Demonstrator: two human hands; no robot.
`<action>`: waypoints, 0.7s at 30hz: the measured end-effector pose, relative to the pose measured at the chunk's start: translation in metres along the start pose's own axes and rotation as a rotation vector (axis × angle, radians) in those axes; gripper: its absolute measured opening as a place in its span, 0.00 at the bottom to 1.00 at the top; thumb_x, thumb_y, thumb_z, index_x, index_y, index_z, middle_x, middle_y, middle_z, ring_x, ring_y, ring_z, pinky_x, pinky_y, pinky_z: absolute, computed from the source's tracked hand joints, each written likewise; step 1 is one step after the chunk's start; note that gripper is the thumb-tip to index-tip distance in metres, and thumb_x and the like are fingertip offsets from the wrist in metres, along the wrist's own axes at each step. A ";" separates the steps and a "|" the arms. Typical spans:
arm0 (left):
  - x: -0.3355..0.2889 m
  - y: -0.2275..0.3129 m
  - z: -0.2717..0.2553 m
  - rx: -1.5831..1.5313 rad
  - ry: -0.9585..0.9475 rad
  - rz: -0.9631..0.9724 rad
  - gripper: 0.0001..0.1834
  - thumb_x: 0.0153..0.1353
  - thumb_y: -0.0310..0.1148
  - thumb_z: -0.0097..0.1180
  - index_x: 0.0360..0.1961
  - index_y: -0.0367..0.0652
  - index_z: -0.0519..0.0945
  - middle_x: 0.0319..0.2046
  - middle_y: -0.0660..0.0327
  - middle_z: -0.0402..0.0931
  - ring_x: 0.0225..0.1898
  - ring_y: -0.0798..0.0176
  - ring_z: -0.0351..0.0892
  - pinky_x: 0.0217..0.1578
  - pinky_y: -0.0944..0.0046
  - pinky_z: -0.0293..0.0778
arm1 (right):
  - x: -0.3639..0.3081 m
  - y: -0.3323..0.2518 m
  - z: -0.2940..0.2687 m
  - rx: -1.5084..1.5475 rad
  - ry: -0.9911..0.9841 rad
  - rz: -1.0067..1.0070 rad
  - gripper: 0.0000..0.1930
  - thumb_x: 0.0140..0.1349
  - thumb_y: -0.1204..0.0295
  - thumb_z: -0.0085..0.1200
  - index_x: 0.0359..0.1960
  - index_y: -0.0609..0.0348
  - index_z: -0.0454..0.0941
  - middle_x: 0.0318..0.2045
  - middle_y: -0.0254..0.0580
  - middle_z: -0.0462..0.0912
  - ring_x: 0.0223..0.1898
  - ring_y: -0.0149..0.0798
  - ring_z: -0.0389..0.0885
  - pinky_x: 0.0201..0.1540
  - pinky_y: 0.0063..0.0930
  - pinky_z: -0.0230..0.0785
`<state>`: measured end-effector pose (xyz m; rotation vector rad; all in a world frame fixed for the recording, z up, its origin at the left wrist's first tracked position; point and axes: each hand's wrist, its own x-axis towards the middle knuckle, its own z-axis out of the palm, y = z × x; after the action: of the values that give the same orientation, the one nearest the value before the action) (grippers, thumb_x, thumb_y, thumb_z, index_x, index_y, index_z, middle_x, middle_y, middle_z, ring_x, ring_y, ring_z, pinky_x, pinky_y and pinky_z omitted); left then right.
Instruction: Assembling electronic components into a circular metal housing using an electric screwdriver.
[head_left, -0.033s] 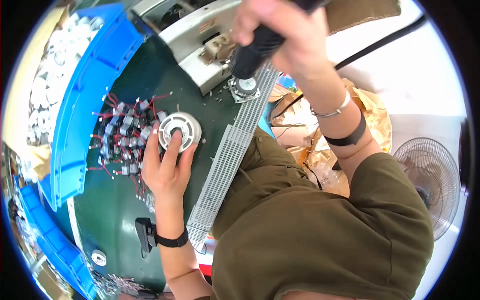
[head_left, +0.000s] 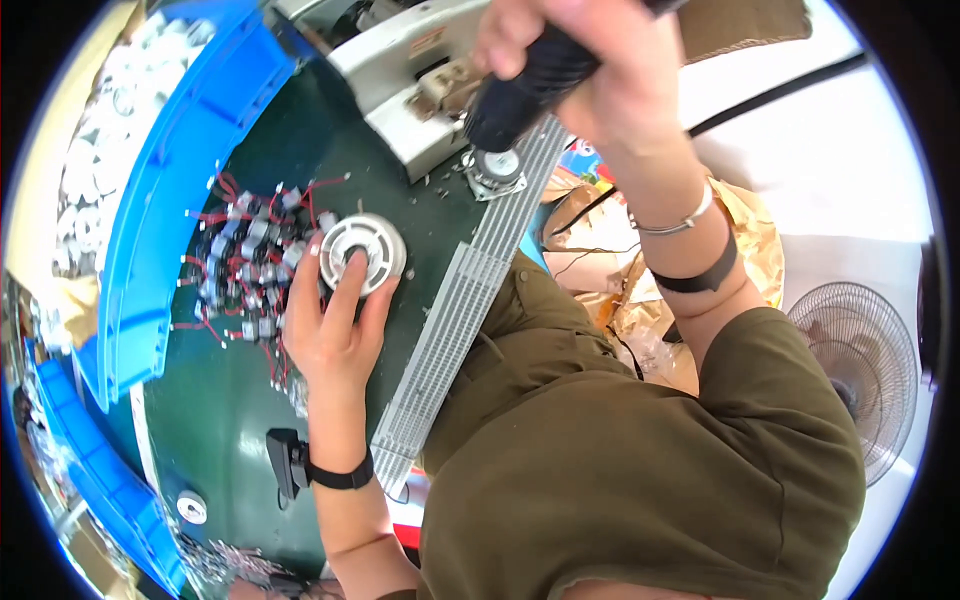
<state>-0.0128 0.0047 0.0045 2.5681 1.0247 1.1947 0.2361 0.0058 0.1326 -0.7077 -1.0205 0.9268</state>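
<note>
On the green tabletop, my left hand (head_left: 337, 335) grips a white round plastic housing (head_left: 385, 240) with slots around its face. One finger reaches to its centre and the others lie at its rim. My right hand (head_left: 630, 75) is wrapped round a black cylindrical tool (head_left: 520, 95), shaped like an electric screwdriver, slanting down to the left. The tool's lower end is over or just in front of a small round speaker-like part (head_left: 497, 168) with a metal frame, at the table's edge. Whether they touch I cannot tell.
Several small motors (head_left: 245, 260) with red wires lie heaped left of the housing. A blue bin (head_left: 190, 160) of white parts stands beyond them. A metal machine base (head_left: 400, 115) is at the back. A perforated strip (head_left: 455, 310) runs along the near edge. A fan (head_left: 855, 370) stands right.
The whole view has shifted slightly. My right hand and the black tool appear a little farther right; my left hand keeps its grip on the housing.
</note>
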 end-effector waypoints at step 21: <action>-0.001 0.003 0.012 -0.096 0.113 -0.035 0.19 0.38 0.34 0.71 0.35 0.47 0.80 0.44 0.51 0.74 0.35 0.52 0.78 0.30 0.61 0.75 | -0.002 0.017 0.075 0.041 -0.224 0.146 0.20 0.53 0.76 0.57 0.46 0.69 0.66 0.19 0.39 0.74 0.19 0.30 0.74 0.24 0.23 0.66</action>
<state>-0.0032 0.0041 -0.0032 2.4243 1.0033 1.3589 0.1610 0.0171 0.1458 -0.6605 -1.1540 1.1700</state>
